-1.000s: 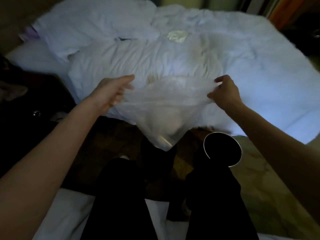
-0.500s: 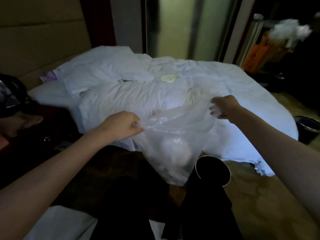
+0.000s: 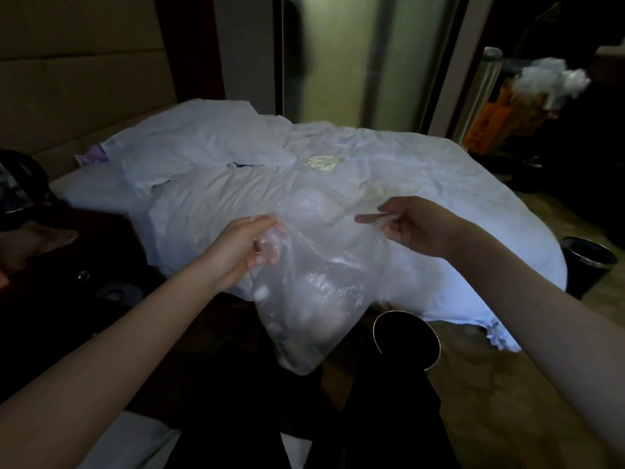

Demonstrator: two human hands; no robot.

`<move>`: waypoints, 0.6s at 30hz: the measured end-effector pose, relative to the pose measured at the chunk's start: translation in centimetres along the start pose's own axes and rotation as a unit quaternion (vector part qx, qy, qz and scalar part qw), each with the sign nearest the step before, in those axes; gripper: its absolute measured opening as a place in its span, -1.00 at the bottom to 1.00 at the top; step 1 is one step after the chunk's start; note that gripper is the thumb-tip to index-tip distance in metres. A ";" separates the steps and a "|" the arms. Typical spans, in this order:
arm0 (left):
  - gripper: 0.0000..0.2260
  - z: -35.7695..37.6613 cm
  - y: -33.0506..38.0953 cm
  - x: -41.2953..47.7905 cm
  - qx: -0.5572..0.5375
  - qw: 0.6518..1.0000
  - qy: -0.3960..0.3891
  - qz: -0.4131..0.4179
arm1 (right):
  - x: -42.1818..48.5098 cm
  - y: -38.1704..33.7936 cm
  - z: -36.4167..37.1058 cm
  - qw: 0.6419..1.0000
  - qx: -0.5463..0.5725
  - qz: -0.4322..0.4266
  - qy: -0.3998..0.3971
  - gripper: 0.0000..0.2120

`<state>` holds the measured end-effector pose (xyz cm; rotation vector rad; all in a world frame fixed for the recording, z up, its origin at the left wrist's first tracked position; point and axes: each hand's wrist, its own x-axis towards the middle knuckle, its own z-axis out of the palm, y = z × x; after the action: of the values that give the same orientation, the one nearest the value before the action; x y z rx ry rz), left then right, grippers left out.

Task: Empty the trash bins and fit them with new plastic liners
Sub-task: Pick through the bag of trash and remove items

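Note:
A clear plastic trash bag with pale rubbish in its bottom hangs in front of me, above my dark trousers. My left hand grips a bunched part of the bag's rim. My right hand pinches the opposite side of the rim, with one finger pointing left. A small round black bin with a shiny rim stands on the floor just right of the hanging bag, and it looks dark inside. A second black bin stands on the floor at the far right, past the bed's corner.
A bed with a rumpled white duvet and pillows fills the middle. A folded clear plastic piece lies on the duvet. A dark bedside area is at the left. A cart with orange and white bags stands at the back right.
My left hand has bunched the bag's rim and both hands have come closer together. The bag has swung a little left. My head has tilted up, showing more of the room.

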<state>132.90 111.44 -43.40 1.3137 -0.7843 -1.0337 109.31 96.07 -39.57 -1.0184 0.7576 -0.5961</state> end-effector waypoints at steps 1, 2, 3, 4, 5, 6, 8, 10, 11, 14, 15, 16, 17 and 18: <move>-0.80 0.5 0.1 0.0 -0.021 1.000 -0.008 -0.006 | -0.2 0.1 1.0 1.000 -0.009 -0.004 -0.005 -0.77; -0.80 1.1 0.2 0.0 -0.039 0.999 -0.013 -0.013 | -0.3 0.1 2.1 1.000 -0.021 -0.016 -0.003 -0.83; -0.80 1.6 0.3 -0.1 -0.053 0.998 -0.015 -0.020 | -0.4 0.2 3.2 0.999 -0.029 -0.028 -0.002 -0.88; -0.79 2.1 0.5 -0.1 -0.062 0.998 -0.019 -0.025 | -0.5 0.2 4.3 0.999 -0.033 -0.038 -0.010 -0.91; -0.77 2.6 0.7 -0.2 -0.064 0.997 -0.026 -0.025 | -0.7 0.3 5.3 0.998 -0.033 -0.044 -0.026 -0.92; -0.74 3.1 0.8 -0.3 -0.059 0.997 -0.037 -0.024 | -0.7 0.4 6.2 0.997 -0.033 -0.050 -0.043 -0.92; -0.69 3.8 1.2 -0.5 -0.060 0.996 -0.065 -0.017 | -0.8 0.6 7.6 0.995 -0.041 -0.067 -0.054 -0.93; -0.74 4.5 1.5 -0.8 -0.086 0.992 -0.093 -0.010 | -0.8 0.5 8.5 0.996 -0.032 -0.076 -0.044 -0.93; -0.77 4.7 1.6 -0.9 -0.100 0.989 -0.110 -0.008 | -0.8 0.4 8.6 0.996 -0.022 -0.073 -0.043 -0.92; -0.77 5.5 1.8 -0.8 -0.125 0.983 -0.137 -0.002 | -0.9 -0.1 8.4 0.996 -0.026 -0.055 -0.069 -0.86; -0.78 5.7 1.8 -0.7 -0.133 0.982 -0.135 -0.001 | -1.1 -0.2 8.3 0.995 -0.035 -0.057 -0.079 -0.85; -0.78 5.9 1.8 -0.5 -0.138 0.982 -0.129 0.000 | -1.2 -0.4 8.1 0.993 -0.047 -0.064 -0.083 -0.85; -0.80 6.1 1.8 -0.4 -0.138 0.983 -0.119 0.000 | -1.3 -0.6 7.8 0.992 -0.061 -0.074 -0.083 -0.85; -0.82 6.3 1.8 -0.3 -0.133 0.986 -0.103 0.001 | -1.5 -0.8 7.5 0.990 -0.076 -0.086 -0.083 -0.84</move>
<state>127.31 109.24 -40.84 0.9885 -0.7710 -1.2415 114.25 100.80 -36.06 -1.2661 0.5788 -0.5993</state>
